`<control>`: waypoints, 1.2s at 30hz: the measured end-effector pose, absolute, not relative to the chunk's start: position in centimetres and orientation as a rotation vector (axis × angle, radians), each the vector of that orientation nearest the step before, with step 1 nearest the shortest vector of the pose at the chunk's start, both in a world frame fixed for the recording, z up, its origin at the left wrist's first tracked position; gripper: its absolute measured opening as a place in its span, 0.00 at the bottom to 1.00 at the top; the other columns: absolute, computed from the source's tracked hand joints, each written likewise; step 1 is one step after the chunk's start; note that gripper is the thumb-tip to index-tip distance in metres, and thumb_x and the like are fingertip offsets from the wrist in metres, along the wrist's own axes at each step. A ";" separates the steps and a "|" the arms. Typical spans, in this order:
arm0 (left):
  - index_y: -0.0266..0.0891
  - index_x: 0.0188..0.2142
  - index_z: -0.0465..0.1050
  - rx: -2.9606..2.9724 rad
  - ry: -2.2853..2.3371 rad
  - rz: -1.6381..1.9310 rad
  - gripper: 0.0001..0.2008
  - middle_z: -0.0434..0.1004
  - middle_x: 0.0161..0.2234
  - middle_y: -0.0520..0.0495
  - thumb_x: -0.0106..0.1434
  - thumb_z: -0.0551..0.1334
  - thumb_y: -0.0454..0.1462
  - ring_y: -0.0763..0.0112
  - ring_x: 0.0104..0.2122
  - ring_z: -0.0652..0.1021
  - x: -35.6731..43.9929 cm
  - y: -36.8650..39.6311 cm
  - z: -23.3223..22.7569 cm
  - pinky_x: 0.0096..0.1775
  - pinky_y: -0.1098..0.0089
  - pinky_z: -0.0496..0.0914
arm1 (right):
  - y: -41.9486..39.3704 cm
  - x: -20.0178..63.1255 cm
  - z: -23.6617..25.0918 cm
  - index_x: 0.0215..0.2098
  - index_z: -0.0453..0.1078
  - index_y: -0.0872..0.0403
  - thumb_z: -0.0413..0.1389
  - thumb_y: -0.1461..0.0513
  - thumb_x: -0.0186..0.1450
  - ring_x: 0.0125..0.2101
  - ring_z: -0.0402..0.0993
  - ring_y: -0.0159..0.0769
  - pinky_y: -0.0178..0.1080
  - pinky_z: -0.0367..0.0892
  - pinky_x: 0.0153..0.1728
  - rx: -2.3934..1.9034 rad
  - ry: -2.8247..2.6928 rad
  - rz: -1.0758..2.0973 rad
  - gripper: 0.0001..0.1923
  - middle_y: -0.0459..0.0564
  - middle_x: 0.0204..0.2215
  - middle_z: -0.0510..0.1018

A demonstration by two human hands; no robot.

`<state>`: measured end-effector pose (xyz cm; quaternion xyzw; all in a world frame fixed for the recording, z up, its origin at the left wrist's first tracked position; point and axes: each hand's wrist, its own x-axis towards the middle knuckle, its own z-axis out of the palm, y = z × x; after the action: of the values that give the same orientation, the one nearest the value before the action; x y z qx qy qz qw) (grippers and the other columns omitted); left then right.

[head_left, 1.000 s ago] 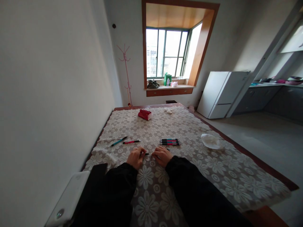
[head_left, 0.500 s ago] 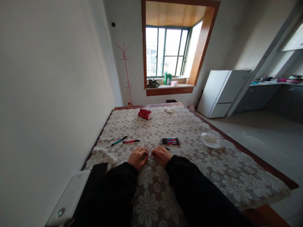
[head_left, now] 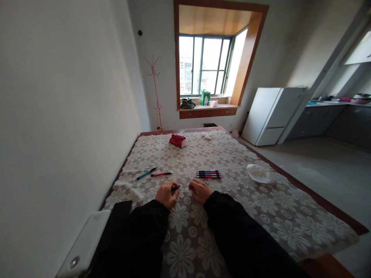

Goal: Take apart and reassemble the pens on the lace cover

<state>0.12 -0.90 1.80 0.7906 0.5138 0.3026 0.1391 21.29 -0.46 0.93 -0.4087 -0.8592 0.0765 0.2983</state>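
Hands apart again, left hand (head_left: 166, 194) fingers pinching dark pen piece (head_left: 175, 188), right hand (head_left: 200, 190) curled, contents hidden

From my seat I see a wooden table (head_left: 292, 181) covered by a lace cloth (head_left: 232, 216) with big flower patterns. Both of my hands rest on it near the front edge. Just beyond my right hand (head_left: 200, 191) lies a neat row of pens (head_left: 208, 174). Beyond my left hand (head_left: 167, 194) lie a teal pen (head_left: 146, 173) and a red pen (head_left: 161, 174), apart from each other. Well right of my right hand sits a crumpled white tissue (head_left: 258, 173). Far ahead of both hands rests a red packet (head_left: 177, 140).
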 end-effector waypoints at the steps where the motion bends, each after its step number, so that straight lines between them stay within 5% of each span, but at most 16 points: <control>1: 0.41 0.36 0.72 2.282 1.501 0.868 0.08 0.76 0.36 0.48 0.55 0.62 0.34 0.65 0.40 0.73 0.1 -0.9 1.9 0.44 0.66 0.66 | -0.5 21.2 0.9 0.32 0.66 0.54 0.51 0.74 0.55 0.35 0.67 0.37 0.36 0.62 0.38 -1.054 -2.304 0.207 0.11 0.49 0.32 0.72; 11: 0.42 0.38 0.71 2.258 1.391 0.862 0.15 0.75 0.35 0.50 0.53 0.56 0.26 0.70 0.35 0.74 -0.3 -0.6 1.8 0.41 0.69 0.67 | -0.2 21.2 0.4 0.37 0.69 0.54 0.55 0.71 0.59 0.37 0.67 0.38 0.38 0.63 0.41 -1.054 -2.371 0.213 0.09 0.49 0.34 0.74; 20: 0.42 0.37 0.72 2.286 1.388 0.850 0.13 0.75 0.34 0.49 0.55 0.56 0.28 0.68 0.36 0.74 -0.3 -0.5 1.7 0.41 0.68 0.67 | -0.3 21.0 0.6 0.36 0.70 0.53 0.55 0.68 0.60 0.37 0.66 0.39 0.39 0.62 0.41 -1.122 -2.368 0.154 0.07 0.49 0.34 0.74; 27: 0.43 0.37 0.72 2.287 1.506 0.824 0.14 0.75 0.35 0.50 0.54 0.56 0.27 0.68 0.37 0.74 -0.6 -0.4 1.3 0.42 0.69 0.66 | 0.5 24.2 2.2 0.38 0.72 0.51 0.52 0.72 0.56 0.41 0.65 0.40 0.40 0.59 0.43 -1.368 -2.277 0.097 0.15 0.49 0.36 0.74; 36: 0.43 0.38 0.73 2.283 1.540 0.780 0.14 0.76 0.36 0.49 0.53 0.57 0.28 0.65 0.40 0.73 -0.3 -0.8 2.0 0.44 0.67 0.66 | 0.9 25.4 2.1 0.39 0.71 0.51 0.56 0.67 0.60 0.43 0.66 0.41 0.43 0.56 0.45 -1.419 -2.332 0.109 0.09 0.48 0.37 0.75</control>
<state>-0.28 -0.80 1.97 0.7898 0.5329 0.2699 0.1394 25.37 0.86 2.13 -0.5085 -0.8358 0.0391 0.2034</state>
